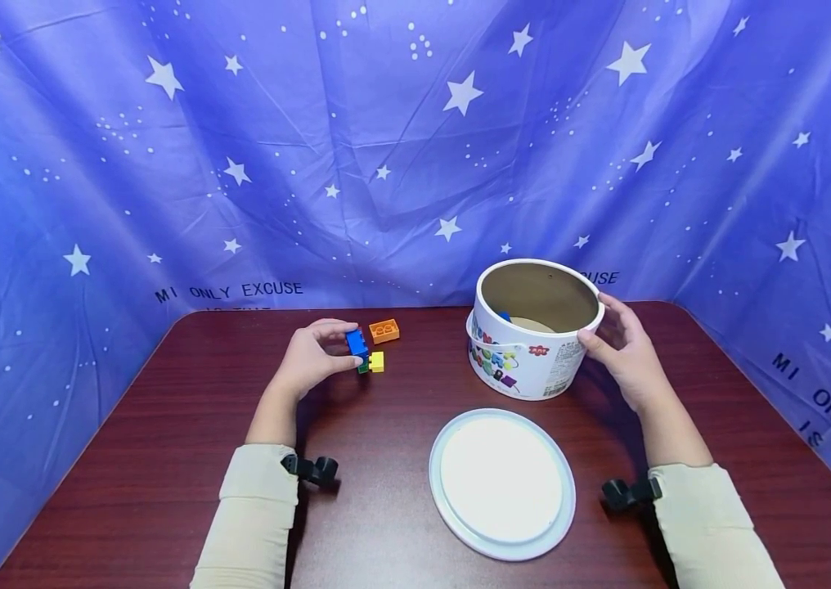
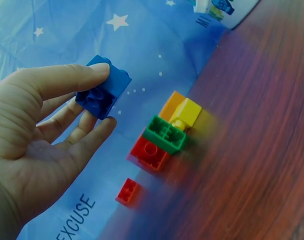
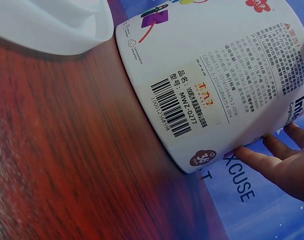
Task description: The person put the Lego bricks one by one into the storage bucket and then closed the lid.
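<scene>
My left hand [image 1: 310, 353] pinches a blue toy brick [image 2: 113, 82] between thumb and fingers, its hollow underside partly showing in the left wrist view. Past it on the table are a green brick [image 2: 164, 134], a yellow brick [image 2: 190, 112], an orange brick [image 1: 384, 330], a larger red brick [image 2: 149, 152] and a small red brick [image 2: 127, 191]. In the head view, the left hand and blue brick hide most of the red ones. My right hand [image 1: 629, 356] holds the right side of a white bucket [image 1: 526, 372], thumb at the rim, fingers spread round the wall.
A round white lid [image 1: 501, 478] lies flat on the dark red wooden table [image 1: 379, 515], nearer than the bucket. Something blue [image 1: 505, 316] shows inside the bucket. A blue star-printed curtain [image 1: 386, 123] hangs behind and along both sides.
</scene>
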The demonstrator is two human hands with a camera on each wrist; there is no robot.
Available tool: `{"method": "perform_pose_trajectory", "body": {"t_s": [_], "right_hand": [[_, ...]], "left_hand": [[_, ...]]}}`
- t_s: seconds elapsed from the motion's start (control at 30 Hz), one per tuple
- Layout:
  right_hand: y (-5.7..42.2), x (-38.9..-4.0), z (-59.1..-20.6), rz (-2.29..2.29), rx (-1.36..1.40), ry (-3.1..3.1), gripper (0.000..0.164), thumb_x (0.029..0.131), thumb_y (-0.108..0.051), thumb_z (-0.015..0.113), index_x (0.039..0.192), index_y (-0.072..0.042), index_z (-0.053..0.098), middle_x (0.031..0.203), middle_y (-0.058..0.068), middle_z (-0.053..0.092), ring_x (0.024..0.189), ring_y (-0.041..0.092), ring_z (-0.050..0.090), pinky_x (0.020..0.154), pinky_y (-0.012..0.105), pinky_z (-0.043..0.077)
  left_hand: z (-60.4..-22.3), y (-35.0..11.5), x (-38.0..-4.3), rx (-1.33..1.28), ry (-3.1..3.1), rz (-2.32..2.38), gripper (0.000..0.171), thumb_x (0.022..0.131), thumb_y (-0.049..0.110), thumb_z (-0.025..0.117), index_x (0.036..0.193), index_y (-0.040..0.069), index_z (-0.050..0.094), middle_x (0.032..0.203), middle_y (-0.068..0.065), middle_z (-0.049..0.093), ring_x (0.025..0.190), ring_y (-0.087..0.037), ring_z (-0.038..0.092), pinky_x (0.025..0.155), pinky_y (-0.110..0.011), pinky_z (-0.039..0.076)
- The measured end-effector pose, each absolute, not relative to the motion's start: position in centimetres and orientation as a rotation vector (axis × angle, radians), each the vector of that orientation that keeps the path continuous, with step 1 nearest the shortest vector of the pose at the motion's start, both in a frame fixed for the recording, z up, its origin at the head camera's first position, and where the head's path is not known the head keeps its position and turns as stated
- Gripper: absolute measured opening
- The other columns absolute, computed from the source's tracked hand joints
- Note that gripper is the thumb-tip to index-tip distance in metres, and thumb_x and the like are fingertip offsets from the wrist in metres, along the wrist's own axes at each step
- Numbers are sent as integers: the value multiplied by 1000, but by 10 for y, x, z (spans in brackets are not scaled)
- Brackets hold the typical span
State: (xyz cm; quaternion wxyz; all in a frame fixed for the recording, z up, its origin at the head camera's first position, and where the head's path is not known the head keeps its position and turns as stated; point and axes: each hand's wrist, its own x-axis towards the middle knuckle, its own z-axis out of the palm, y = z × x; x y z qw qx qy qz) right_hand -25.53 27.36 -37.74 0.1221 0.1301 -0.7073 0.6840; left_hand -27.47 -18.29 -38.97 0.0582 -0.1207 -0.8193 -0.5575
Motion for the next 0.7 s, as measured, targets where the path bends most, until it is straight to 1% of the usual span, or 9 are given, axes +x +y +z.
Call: {"method": "perform_pose_trajectory", "body": {"t_s": [0.07,0.23,0.4,0.53,0.6,0.7], "right_hand": [[274,-255,-378,1989,380,-2067,68,93,0,62,150,-3,28,129,3,47,112,12,51,78,16,53],[274,-256,-378,1982,380,-2070,67,93,2,62,151,-4,28,129,6,47,114,16,50,78,16,53],[274,-257,-379,1978,373,-2076,67,92,1,62,151,-6,29,130,7,46,116,18,49,79,16,52],[274,-257,-380,1970,366,-2086,67,93,0,62,151,-7,30,133,14,43,117,22,48,80,16,52],[275,-257,-380,1968,363,-2089,67,93,0,62,151,-7,30,135,17,41,118,23,47,80,15,52],[275,-257,-380,1969,361,-2089,67,93,0,62,151,-7,29,135,18,40,118,23,46,80,15,52]], "left_hand": [[-387,-181,-274,-389,-2447,-1715,54,72,-2,84,123,-2,65,124,-16,60,107,-33,61,93,-46,52],[-381,-175,-271,-444,-2373,-1777,54,71,-7,83,122,-7,64,125,-20,58,109,-35,56,96,-46,50],[-378,-168,-268,-466,-2373,-1776,55,72,-5,83,123,-6,64,127,-18,58,113,-38,57,96,-45,49],[-377,-163,-266,-479,-2387,-1760,53,72,-4,83,123,-3,65,126,-15,58,115,-36,58,94,-44,51],[-377,-160,-266,-498,-2389,-1752,52,73,-3,83,123,-2,65,126,-14,58,114,-36,59,92,-46,51],[-377,-156,-266,-539,-2370,-1770,50,74,-3,82,121,-3,66,125,-14,59,110,-37,61,91,-53,51]]}}
